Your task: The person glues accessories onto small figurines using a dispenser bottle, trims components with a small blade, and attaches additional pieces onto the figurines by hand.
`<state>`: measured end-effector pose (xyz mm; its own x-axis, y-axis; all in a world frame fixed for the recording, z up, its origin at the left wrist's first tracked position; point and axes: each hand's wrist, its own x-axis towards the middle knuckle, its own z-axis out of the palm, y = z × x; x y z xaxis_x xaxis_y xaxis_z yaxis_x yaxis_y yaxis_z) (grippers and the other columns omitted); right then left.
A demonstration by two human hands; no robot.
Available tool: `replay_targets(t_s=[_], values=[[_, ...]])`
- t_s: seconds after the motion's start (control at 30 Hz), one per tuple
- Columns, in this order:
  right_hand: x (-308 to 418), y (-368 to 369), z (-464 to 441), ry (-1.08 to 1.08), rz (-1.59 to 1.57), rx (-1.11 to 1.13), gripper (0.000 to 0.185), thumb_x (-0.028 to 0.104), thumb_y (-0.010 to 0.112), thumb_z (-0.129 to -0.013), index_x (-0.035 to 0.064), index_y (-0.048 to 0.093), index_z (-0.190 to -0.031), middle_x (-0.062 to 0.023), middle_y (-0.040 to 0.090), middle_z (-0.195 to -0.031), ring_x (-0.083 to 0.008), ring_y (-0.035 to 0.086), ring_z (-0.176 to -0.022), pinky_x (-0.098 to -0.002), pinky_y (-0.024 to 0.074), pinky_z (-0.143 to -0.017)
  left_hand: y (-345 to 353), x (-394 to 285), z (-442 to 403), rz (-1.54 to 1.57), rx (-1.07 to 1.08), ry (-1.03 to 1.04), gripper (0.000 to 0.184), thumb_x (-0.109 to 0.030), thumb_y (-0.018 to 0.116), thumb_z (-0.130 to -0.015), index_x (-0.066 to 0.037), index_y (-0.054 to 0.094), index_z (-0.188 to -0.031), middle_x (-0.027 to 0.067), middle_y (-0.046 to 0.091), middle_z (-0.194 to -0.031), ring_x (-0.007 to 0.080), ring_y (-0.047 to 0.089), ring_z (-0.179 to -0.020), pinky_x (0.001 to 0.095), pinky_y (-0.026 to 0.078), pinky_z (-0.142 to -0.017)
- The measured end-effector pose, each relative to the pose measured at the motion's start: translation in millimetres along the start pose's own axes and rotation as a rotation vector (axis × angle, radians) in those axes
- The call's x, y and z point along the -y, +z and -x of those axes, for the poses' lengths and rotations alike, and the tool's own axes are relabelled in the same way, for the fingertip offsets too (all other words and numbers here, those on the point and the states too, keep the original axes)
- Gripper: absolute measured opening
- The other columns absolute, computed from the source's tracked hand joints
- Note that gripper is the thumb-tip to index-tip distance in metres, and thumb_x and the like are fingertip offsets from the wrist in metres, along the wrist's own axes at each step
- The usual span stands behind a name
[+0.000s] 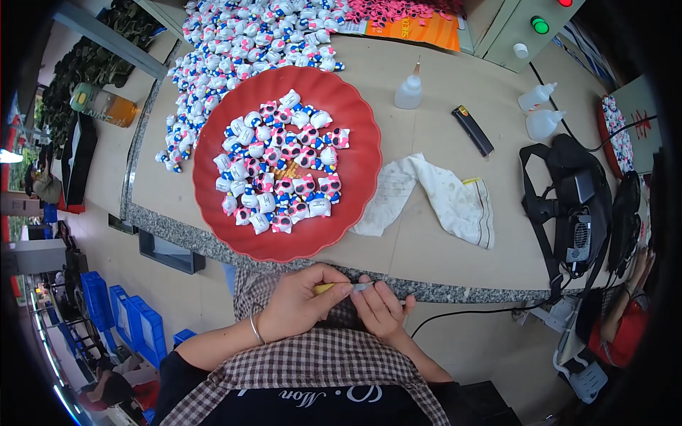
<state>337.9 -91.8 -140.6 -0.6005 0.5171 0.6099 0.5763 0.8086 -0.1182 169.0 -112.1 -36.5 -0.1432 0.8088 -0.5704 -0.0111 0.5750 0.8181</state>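
Observation:
Over the table's front edge, my left hand (pixel 305 299) is closed on a thin tool with a yellow handle (pixel 324 288) and a pale, blade-like tip that points right. Its tip touches or nearly touches the fingertips of my right hand (pixel 380 309), whose fingers are curled together; a small pale bit shows beside them, too small to name. Just beyond my hands lies a red scalloped tray (pixel 359 113) holding many small white, blue and pink cat figures (pixel 303 186). A white cloth (pixel 451 202) lies crumpled to the tray's right.
More figures (pixel 249 35) are heaped at the back left, near pink pieces (pixel 398 10). A needle-tipped bottle (pixel 408 92), a black-and-yellow object (pixel 472 131), two squeeze bottles (pixel 544 123) and a black strapped bag (pixel 575 206) lie rightward. Another person's arm (pixel 625 305) shows far right.

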Motion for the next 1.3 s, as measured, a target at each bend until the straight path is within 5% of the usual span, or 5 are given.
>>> replay_targets(t_s=[0.77,0.87,1.03,1.13,1.3], values=[[-2.2,-0.2,4.4,-0.017,-0.002,0.022,0.028,0.021,0.049,-0.084,0.0221,0.06,-0.11,0.0036,0.057,-0.116,-0.012,0.045,-0.115,-0.0468,0.0017,-0.106,16.1,18.2,0.6,0.118,-0.176,0.139,0.015,-0.016,0.057,-0.086,-0.001,0.058,-0.088,-0.0017,0.052,-0.058,0.0028,0.046,-0.046,0.0178,0.036,-0.041],[-2.8,-3.2,6.2,-0.025,-0.015,0.034,0.028,0.021,0.048,-0.084,0.0217,0.06,-0.109,0.0033,0.056,-0.117,-0.0121,0.044,-0.116,-0.0461,0.0015,-0.106,14.6,8.7,-1.8,0.166,-0.331,0.106,0.016,-0.017,0.056,-0.087,-0.001,0.057,-0.087,-0.0018,0.052,-0.059,0.0028,0.045,-0.046,0.0175,0.035,-0.041],[-7.4,-3.0,3.8,-0.063,-0.035,-0.022,0.014,0.019,0.058,-0.08,0.0206,0.064,-0.092,0.003,0.062,-0.104,-0.0147,0.047,-0.111,-0.0439,0.0062,-0.108,4.9,11.9,-3.3,0.264,-0.251,0.073,0.016,-0.018,0.056,-0.087,-0.002,0.056,-0.088,-0.0023,0.051,-0.061,0.0028,0.045,-0.047,0.0174,0.035,-0.041],[-5.3,-1.7,8.6,-0.031,-0.03,0.011,0.027,0.021,0.046,-0.085,0.0211,0.061,-0.108,0.0038,0.056,-0.118,-0.0116,0.042,-0.117,-0.0444,0.0024,-0.107,2.4,9.2,1.1,0.187,-0.107,0.044,0.016,-0.019,0.058,-0.086,-0.003,0.057,-0.088,-0.0025,0.052,-0.062,0.0026,0.046,-0.048,0.0176,0.036,-0.042],[-7.2,1.3,13.0,-0.047,-0.041,-0.009,0.023,0.023,0.051,-0.084,0.0229,0.062,-0.103,0.0057,0.058,-0.115,-0.0139,0.042,-0.117,-0.0437,0.0044,-0.106,-0.3,8.8,2.6,0.019,0.007,0.052,0.014,-0.017,0.059,-0.085,-0.003,0.057,-0.088,-0.0023,0.054,-0.064,0.0019,0.046,-0.05,0.0172,0.037,-0.043]])
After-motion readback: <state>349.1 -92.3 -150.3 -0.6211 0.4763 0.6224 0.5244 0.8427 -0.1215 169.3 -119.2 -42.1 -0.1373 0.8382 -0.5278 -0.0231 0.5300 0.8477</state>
